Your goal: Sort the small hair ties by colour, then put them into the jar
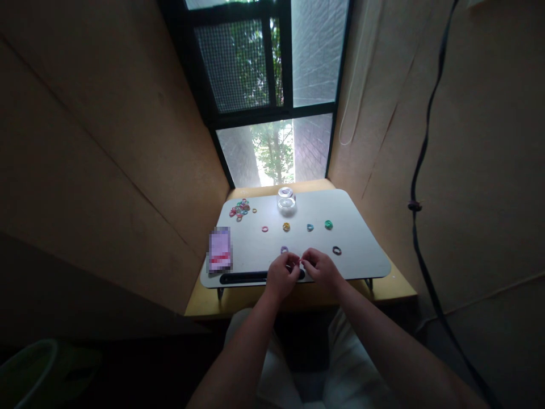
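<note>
Together, two hands: the left hand [282,276] and the right hand [322,269] meet over the near edge of the white surface [357,250], about midway along, thumbs and fingertips pinched.
Pinkish piece: a small pinkish piece [301,261] shows between the fingertips of both hands, too small to make out fully.
Rings nearest the hands: a purple ring [284,250] lies just beyond the left hand; a dark ring [336,250] lies beyond the right, toward the right edge.
Row across the middle: from left to right, a pink ring [264,229], yellow rings [286,227], a blue ring [310,227] and green rings [328,225], well apart.
Far left corner: a mixed pile of rings [239,210], with a lone yellow ring [254,211] just beside it.
Far edge: a clear round container [286,204] sits near its middle.
Left edge: a blurred purple packet [219,245].
Near edge: a black strip [244,278] runs partly beneath the hands.
</note>
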A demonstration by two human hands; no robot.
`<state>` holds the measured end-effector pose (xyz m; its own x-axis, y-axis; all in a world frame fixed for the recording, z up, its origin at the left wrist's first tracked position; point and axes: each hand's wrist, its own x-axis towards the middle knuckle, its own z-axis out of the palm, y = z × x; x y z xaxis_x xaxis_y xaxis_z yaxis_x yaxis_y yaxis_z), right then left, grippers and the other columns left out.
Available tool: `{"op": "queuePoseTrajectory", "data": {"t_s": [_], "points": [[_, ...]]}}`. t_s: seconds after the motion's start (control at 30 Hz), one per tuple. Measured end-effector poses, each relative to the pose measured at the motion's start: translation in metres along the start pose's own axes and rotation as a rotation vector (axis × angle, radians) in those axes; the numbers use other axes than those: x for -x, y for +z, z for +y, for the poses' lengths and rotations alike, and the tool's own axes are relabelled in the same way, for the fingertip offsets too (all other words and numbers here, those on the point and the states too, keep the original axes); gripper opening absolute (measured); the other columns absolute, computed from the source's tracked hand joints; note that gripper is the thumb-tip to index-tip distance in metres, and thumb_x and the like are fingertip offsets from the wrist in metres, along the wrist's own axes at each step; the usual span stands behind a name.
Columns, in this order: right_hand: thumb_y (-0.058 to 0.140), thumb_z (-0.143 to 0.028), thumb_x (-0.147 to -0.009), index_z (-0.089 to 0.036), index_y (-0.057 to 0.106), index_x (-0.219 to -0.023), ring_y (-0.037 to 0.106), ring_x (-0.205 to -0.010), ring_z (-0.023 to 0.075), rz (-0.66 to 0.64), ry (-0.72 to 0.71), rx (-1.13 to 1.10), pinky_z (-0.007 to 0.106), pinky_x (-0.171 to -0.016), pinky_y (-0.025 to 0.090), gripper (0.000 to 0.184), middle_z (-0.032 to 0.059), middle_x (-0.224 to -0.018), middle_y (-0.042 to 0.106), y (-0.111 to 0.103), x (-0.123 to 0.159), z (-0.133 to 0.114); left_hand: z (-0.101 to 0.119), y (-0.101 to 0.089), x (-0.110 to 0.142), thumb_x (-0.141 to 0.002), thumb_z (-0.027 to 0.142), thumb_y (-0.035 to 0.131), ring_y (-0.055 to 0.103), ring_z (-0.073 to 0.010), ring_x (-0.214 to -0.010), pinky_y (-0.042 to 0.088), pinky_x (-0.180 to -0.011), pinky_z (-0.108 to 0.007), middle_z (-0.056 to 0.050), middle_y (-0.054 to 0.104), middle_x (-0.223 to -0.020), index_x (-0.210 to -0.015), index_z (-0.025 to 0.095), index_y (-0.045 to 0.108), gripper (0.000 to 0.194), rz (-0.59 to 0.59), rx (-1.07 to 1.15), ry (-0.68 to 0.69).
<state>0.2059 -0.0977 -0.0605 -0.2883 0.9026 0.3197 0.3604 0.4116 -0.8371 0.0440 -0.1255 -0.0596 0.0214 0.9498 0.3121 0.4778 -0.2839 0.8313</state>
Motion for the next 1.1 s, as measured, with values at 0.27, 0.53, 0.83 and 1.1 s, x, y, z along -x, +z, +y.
{"op": "queuePoseTrajectory", "data": {"t_s": [0.27,0.53,0.83,1.1], "points": [[0.056,-0.024,-0.085,-0.02,0.058,-0.077,0.053,-0.063,0.0146,-0.003,-0.001,0.03,0.026,-0.06,0.041,0.009,-0.0004,-0.069,0.06,0.0003,-0.0004,0.0025,0.0039,-0.004,0.0024,-0.079,0.018,0.058,0.055,-0.0097,-0.061,0.043,-0.06,-0.021,0.004,0.061,-0.072,-0.088,0.021,0.06,0.01,-0.035,0.025,0.0],[0.056,-0.025,-0.085,-0.02,0.058,-0.077,0.054,-0.064,0.0149,-0.023,-0.026,0.043,0.026,-0.061,0.042,0.009,-0.0003,-0.07,0.06,-0.0011,-0.001,0.0017,0.0009,-0.0023,0.0004,-0.081,0.018,0.057,0.056,-0.0113,-0.065,0.045,-0.064,-0.024,0.001,0.064,-0.078,-0.089,0.02,0.064,0.011,-0.013,0.01,-0.001],[0.057,-0.029,-0.086,-0.021,0.056,-0.074,0.052,-0.061,0.0144,-0.01,-0.035,0.033,0.026,-0.059,0.041,0.014,-0.0007,-0.067,0.058,-0.0003,-0.0011,0.0045,-0.002,-0.0016,-0.0017,-0.087,0.024,0.06,0.063,-0.0153,-0.081,0.051,-0.075,-0.027,-0.003,0.07,-0.091,-0.093,0.021,0.07,0.012,0.008,0.02,0.031],[0.057,-0.035,-0.089,-0.021,0.055,-0.073,0.05,-0.058,0.0141,-0.024,-0.012,0.0,0.025,-0.056,0.041,0.022,-0.002,-0.06,0.055,-0.0008,-0.0007,0.0009,0.0042,-0.0043,-0.0031,-0.09,0.034,0.06,0.063,-0.0146,-0.072,0.047,-0.069,-0.026,-0.001,0.072,-0.081,-0.088,0.022,0.073,0.019,0.001,0.005,-0.016]]}}
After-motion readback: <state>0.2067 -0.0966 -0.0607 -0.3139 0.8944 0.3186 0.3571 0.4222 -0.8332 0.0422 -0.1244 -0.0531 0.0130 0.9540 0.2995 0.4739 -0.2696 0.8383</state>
